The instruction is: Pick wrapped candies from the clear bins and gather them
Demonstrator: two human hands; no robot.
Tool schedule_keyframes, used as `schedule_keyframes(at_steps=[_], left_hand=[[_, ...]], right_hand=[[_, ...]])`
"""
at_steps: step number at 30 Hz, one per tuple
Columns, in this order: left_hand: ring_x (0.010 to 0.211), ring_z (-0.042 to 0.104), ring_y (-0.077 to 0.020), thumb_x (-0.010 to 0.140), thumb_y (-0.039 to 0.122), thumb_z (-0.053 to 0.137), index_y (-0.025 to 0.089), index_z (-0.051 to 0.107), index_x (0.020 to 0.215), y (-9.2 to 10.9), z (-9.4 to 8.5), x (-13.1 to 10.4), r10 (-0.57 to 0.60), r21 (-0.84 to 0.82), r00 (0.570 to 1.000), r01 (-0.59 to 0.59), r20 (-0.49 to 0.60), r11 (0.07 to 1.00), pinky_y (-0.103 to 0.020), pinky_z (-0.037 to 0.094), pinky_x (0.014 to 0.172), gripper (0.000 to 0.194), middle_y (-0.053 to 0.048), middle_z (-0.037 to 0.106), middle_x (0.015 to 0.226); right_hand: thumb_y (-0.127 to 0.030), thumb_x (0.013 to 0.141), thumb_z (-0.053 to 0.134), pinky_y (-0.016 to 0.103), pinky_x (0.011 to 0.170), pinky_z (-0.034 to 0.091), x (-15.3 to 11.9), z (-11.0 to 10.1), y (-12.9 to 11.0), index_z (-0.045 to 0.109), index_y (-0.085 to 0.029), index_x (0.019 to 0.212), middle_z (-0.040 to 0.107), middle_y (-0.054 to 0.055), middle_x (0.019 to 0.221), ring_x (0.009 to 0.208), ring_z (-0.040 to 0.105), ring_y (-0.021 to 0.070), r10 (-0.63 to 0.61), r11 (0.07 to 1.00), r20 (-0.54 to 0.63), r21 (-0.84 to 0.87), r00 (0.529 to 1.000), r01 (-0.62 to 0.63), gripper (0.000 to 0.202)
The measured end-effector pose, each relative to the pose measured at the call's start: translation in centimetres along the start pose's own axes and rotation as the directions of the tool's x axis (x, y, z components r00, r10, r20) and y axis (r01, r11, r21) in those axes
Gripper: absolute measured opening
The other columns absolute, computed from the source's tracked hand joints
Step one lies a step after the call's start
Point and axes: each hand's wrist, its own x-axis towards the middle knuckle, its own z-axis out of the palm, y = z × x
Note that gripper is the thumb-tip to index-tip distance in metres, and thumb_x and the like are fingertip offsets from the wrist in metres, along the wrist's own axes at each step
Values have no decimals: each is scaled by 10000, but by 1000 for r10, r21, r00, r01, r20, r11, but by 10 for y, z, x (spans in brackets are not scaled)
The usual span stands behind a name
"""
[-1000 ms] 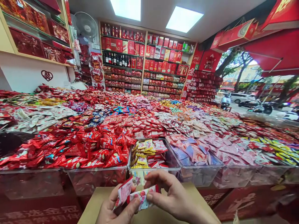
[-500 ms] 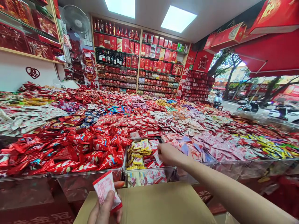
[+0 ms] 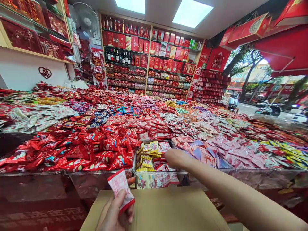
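Between the thumb and fingers of my left hand is a small white-and-pink candy packet with red ends, tilted, above the front left of a cardboard box. My right hand reaches down into a clear plastic bin, its fingers curled in toward the packets at the right side. Whatever those fingers hold is hidden behind the back of the hand. In the same bin lie yellow-and-white packets on the left, with red and white packets beside them.
Red cone-shaped candy bags are heaped left of the bin. Pink packets fill bins on the right. More heaped sweets stretch back to shelves of bottles and red boxes. Parked scooters stand in the street at right.
The view has shifted slightly, so everything sits a little further right. My left hand still grips the packet, and my right hand stays in the bin, slightly lower over the packets.
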Motion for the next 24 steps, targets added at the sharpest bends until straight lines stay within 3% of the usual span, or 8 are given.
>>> schedule_keyframes(at_steps=[3, 5, 8, 11, 13, 16, 19, 24], left_hand=[[466, 501, -128, 519, 454, 719, 156, 621, 889, -2, 1, -4, 20, 42, 998, -22, 52, 999, -208, 378, 392, 485, -4, 602, 508], [555, 567, -159, 562, 446, 698, 153, 637, 862, -4, 4, -8, 73, 117, 994, -83, 88, 990, -209, 391, 411, 424, -50, 660, 647], [609, 598, -198, 614, 423, 667, 167, 660, 840, -8, 10, -14, 130, 360, 963, -211, 236, 909, -224, 410, 427, 342, -78, 668, 688], [773, 601, -252, 622, 377, 662, 197, 692, 856, -15, 13, -17, 274, 462, 872, -454, 405, 761, -301, 485, 663, 297, -97, 669, 777], [944, 563, -279, 604, 348, 678, 220, 694, 899, -18, 12, -16, 346, 432, 839, -520, 421, 737, -326, 445, 830, 322, -102, 651, 962], [966, 560, -258, 612, 340, 686, 224, 674, 945, -16, 8, -10, 222, 409, 901, -374, 373, 832, -316, 447, 839, 353, -87, 639, 1008], [761, 591, -188, 626, 313, 693, 216, 658, 927, -12, 3, -4, 81, 396, 938, -220, 338, 891, -266, 491, 674, 319, -43, 659, 810], [634, 564, -146, 555, 274, 747, 189, 661, 899, -10, 5, -7, 70, 366, 952, -182, 299, 913, -231, 479, 594, 364, -11, 634, 662]], right_hand=[[-205, 790, 467, 216, 536, 365, -24, -13, -14, 626, -130, 786, 627, 74, 712, 620, 542, 127, -77, 965, -239, 227, 968, 133, 176], [-316, 823, 445, 201, 507, 348, -45, -12, -29, 599, -159, 846, 591, 26, 676, 581, 497, 103, -147, 785, -369, 521, 918, 335, 222], [-419, 766, 535, 189, 483, 342, -73, 5, -54, 524, -203, 1046, 558, -14, 662, 559, 465, 94, -192, 470, -376, 776, 906, 421, 354], [-409, 707, 607, 204, 504, 338, -86, 33, -67, 540, -199, 985, 541, -13, 665, 572, 439, 100, -115, 453, -413, 788, 904, 417, 355], [-393, 759, 545, 218, 537, 349, -87, 50, -68, 546, -190, 927, 537, -3, 686, 588, 435, 101, -6, 444, -428, 809, 904, 385, 263], [-389, 795, 496, 214, 522, 363, -84, 66, -61, 464, -203, 1043, 550, 11, 755, 608, 456, 99, 83, 186, -352, 925, 932, 332, 312], [-413, 713, 602, 189, 453, 352, -81, 74, -54, 416, -200, 1057, 553, 6, 740, 598, 478, 101, 61, -87, -252, 963, 966, 257, 446], [-441, 643, 666, 205, 457, 393, -79, 77, -52, 464, -173, 838, 539, -23, 612, 521, 502, 91, 68, -204, -204, 955, 977, 214, 388]])
